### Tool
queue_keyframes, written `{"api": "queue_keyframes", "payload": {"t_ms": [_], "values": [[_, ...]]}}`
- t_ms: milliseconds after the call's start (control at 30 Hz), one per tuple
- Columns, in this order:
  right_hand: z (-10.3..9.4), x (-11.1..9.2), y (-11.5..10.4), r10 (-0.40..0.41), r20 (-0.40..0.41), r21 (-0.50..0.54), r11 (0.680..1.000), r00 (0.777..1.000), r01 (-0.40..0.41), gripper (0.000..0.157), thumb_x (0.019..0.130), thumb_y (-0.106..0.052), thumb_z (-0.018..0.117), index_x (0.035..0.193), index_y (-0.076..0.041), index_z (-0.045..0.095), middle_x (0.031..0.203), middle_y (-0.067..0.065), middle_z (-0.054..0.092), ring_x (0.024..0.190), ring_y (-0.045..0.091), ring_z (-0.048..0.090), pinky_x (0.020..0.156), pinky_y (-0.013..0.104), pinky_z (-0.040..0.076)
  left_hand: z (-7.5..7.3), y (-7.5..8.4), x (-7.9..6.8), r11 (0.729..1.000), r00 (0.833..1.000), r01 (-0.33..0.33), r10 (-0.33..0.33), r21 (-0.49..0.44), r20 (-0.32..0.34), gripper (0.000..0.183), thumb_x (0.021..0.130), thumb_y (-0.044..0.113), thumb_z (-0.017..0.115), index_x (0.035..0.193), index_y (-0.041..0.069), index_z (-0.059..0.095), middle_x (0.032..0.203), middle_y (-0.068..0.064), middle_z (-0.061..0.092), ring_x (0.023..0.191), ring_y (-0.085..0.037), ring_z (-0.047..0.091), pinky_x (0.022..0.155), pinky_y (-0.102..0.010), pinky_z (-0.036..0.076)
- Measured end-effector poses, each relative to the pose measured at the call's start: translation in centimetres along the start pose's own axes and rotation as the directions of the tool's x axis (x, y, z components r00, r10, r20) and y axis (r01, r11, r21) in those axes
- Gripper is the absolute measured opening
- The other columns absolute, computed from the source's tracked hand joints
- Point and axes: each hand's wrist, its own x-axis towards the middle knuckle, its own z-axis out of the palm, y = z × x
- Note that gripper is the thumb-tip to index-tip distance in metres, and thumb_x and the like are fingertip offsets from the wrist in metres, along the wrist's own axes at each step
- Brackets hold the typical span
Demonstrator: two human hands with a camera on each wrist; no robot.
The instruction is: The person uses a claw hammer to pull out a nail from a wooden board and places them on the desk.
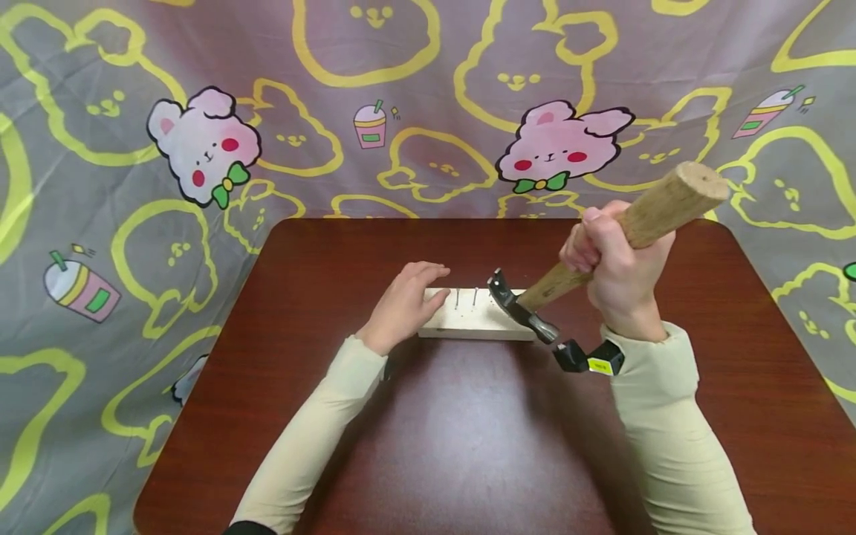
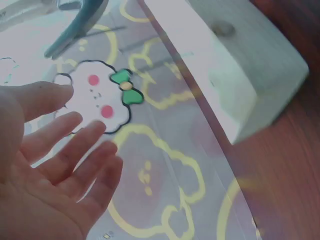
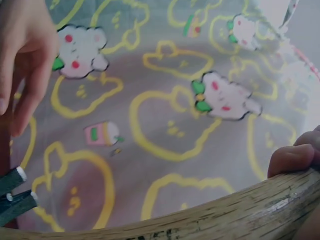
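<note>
My right hand (image 1: 627, 275) grips the wooden handle of a claw hammer (image 1: 556, 285). Its dark metal head hangs low over the right part of a pale wooden block (image 1: 455, 324), overlapping it in the head view. Several thin nails stand up from the block's top, among them one nail (image 1: 458, 299) left of the hammer. Around the block's left end, my left hand (image 1: 404, 303) hovers with fingers loosely spread. The left wrist view shows the left palm (image 2: 55, 185) holding nothing, apart from the block (image 2: 240, 75). In the right wrist view, the claw (image 3: 17, 197) points toward the left hand.
The block lies on a dark red-brown table (image 1: 468, 431) with rounded corners. A grey patterned cloth (image 1: 428, 111) hangs behind the table and along its sides. A black device with a yellow label (image 1: 602, 365) is strapped at the right wrist.
</note>
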Motion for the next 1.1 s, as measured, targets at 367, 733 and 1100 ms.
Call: {"api": "queue_keyframes", "payload": {"t_ms": [367, 733, 1100], "values": [[1.4, -0.6, -3.8, 0.062, 0.152, 0.204, 0.974, 0.986, -0.093, 0.030, 0.080, 0.017, 0.039, 0.055, 0.003, 0.031, 0.043, 0.004, 0.028, 0.033, 0.015, 0.027, 0.032, 0.029, 0.022, 0.5, 3.1, -1.8, 0.978, 0.989, -0.148, 0.145, -0.150, -0.034, 0.031, 0.087, 0.014, 0.070, 0.116, 0.003, 0.068, 0.111, -0.006, 0.071, 0.105, -0.021, 0.065, 0.090, -0.035, 0.051], [1.6, -1.7, -5.6, 0.088, 0.264, 0.287, 0.944, 0.961, -0.165, 0.029, 0.080, 0.017, 0.028, 0.056, 0.002, 0.031, 0.046, 0.003, 0.030, 0.036, 0.015, 0.031, 0.033, 0.029, 0.025, 1.1, 5.0, -3.3, 0.961, 0.973, -0.220, 0.229, -0.169, 0.033, 0.021, 0.085, 0.013, 0.071, 0.105, 0.009, 0.070, 0.102, -0.002, 0.072, 0.093, -0.014, 0.065, 0.085, -0.027, 0.053], [1.6, -2.2, -5.7, 0.086, 0.272, 0.254, 0.954, 0.958, -0.157, 0.028, 0.081, 0.019, 0.030, 0.058, 0.004, 0.034, 0.047, 0.004, 0.031, 0.037, 0.016, 0.032, 0.035, 0.029, 0.026, 1.3, 5.1, -3.7, 0.940, 0.959, -0.274, 0.284, -0.206, 0.022, 0.010, 0.086, 0.009, 0.069, 0.096, 0.010, 0.070, 0.094, -0.001, 0.073, 0.090, -0.013, 0.067, 0.083, -0.023, 0.053]]}}
